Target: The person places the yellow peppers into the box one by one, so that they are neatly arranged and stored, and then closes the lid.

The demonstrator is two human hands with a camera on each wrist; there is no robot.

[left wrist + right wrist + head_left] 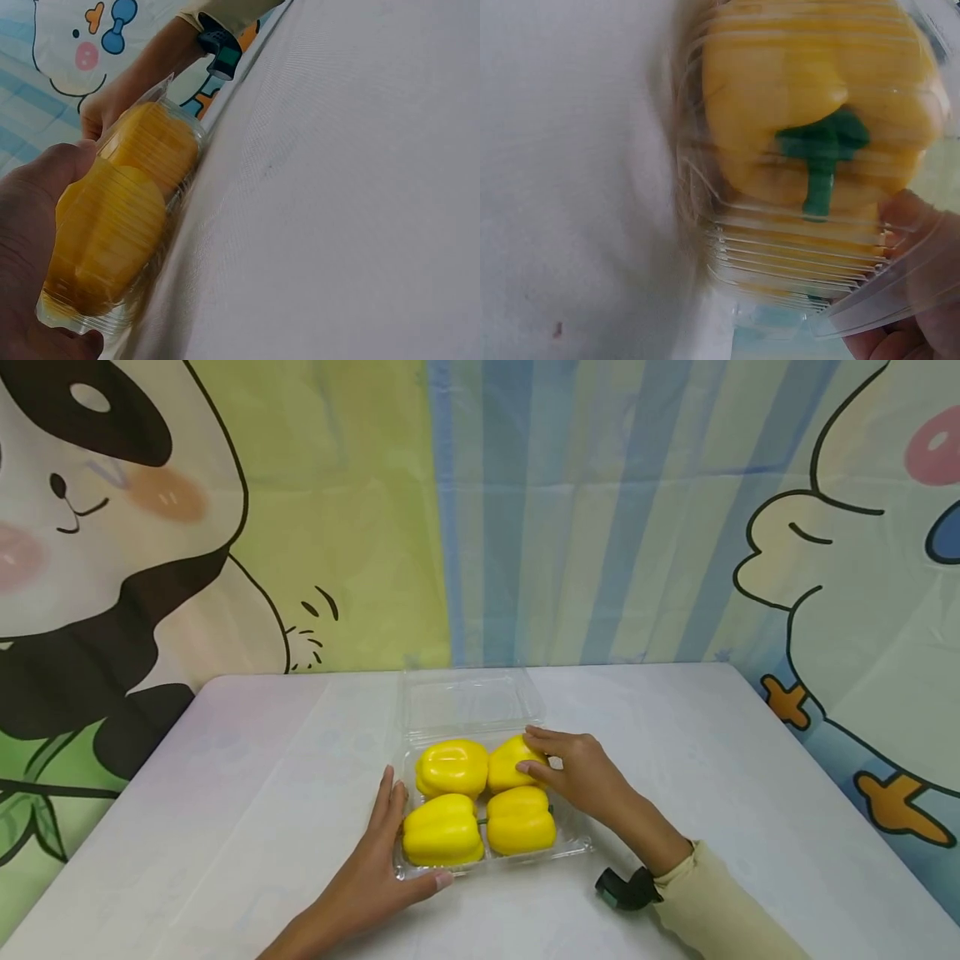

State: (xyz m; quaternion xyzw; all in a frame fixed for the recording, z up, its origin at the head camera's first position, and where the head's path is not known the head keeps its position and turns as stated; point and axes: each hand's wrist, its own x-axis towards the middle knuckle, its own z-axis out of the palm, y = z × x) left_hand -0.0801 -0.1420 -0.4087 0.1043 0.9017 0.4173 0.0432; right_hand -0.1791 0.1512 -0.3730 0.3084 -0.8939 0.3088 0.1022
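A clear plastic box (pixel 536 857) on the table holds several yellow bell peppers, two of them in the front row (pixel 442 831) (pixel 521 821). My left hand (pixel 375 856) is spread round the box's front left corner, fingers along the left side and thumb at the front edge. My right hand (pixel 581 772) grips the back right yellow bell pepper (pixel 510 763), thumb in front and fingers behind. The back left bell pepper (pixel 452 767) lies beside it. In the right wrist view, a green stem (pixel 821 165) shows through the ribbed wall.
The box's clear lid (pixel 471 702) lies folded back behind it. A white cloth (pixel 247 810) covers the table. A black wrist device (pixel 628 888) sits by the right sleeve. Cartoon-printed curtains (pixel 360 510) hang behind the table and along its sides.
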